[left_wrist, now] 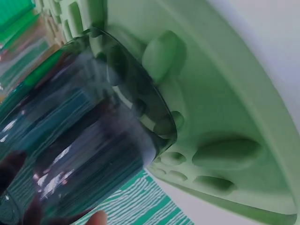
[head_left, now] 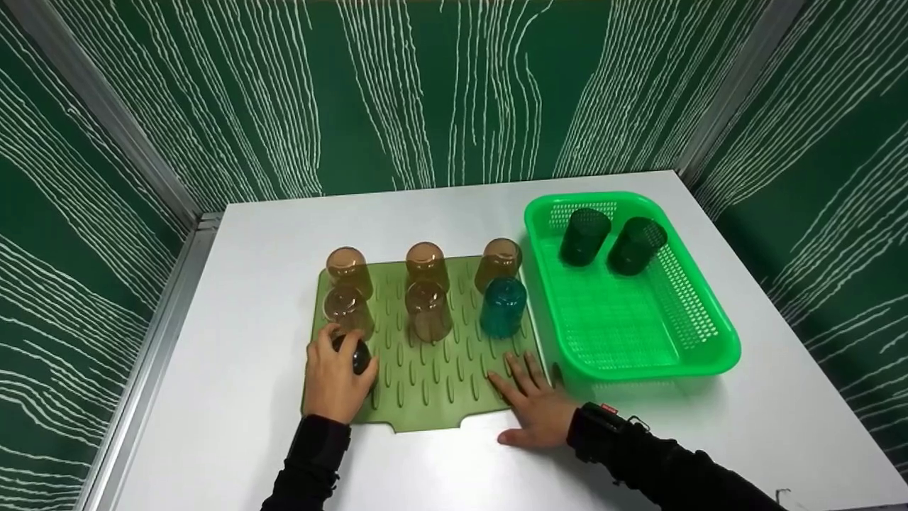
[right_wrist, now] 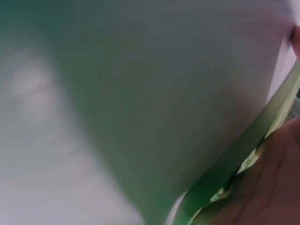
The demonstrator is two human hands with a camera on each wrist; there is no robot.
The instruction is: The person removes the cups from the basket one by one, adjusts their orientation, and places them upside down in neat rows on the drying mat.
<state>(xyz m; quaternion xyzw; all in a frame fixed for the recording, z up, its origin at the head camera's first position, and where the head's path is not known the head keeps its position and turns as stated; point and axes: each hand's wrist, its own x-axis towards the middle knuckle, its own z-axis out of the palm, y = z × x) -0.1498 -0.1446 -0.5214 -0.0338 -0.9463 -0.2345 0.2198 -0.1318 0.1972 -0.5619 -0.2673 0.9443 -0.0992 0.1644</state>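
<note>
My left hand (head_left: 337, 383) grips a dark, clear-walled glass (head_left: 360, 359) at the front left of the green ridged drying mat (head_left: 425, 390). In the left wrist view this glass (left_wrist: 89, 136) is mouth-down, its rim at the mat's raised bumps; whether it bears fully on them I cannot tell. My right hand (head_left: 539, 411) lies with fingers spread on the mat's front right edge, holding nothing. Its palm side (right_wrist: 267, 187) shows beside the mat edge (right_wrist: 225, 173) in the right wrist view. Just behind the gripped glass stands an upturned brownish glass (head_left: 346, 305).
Amber glasses (head_left: 426, 262) stand upturned along the mat's back. Before them are another brownish glass (head_left: 428, 312) and a teal glass (head_left: 504, 309). A bright green basket (head_left: 723, 348) on the right holds two dark glasses (head_left: 585, 238). Patterned green walls (head_left: 454, 92) enclose the white table (head_left: 213, 355).
</note>
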